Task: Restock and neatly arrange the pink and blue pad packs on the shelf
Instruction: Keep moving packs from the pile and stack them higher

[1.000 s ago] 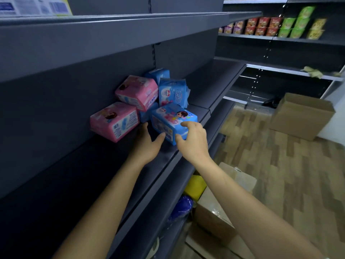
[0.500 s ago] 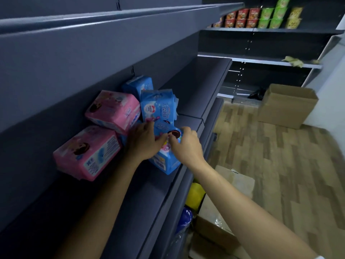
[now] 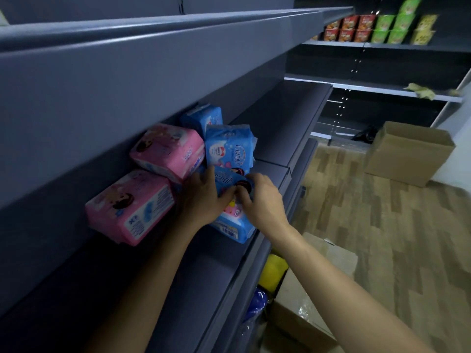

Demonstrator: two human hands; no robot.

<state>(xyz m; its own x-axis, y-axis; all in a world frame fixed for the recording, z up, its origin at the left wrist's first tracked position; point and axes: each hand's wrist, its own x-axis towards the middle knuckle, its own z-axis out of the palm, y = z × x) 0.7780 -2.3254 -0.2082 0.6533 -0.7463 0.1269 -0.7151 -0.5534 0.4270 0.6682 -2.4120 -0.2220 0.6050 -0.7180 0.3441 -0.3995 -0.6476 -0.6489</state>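
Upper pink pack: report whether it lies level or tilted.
Tilted. The upper pink pack rests askew atop the lower pink pack, not square with the shelf.

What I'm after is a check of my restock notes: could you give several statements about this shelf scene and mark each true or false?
1. Both the left hand and the right hand hold the front blue pack. True.
2. The lower pink pack and the upper pink pack lie to the right of the blue ones. False: they lie to the left of them.
3. An upright blue pack stands just behind the held one. True.
4. The cardboard box sits on a shelf. False: it stands on the wooden floor.
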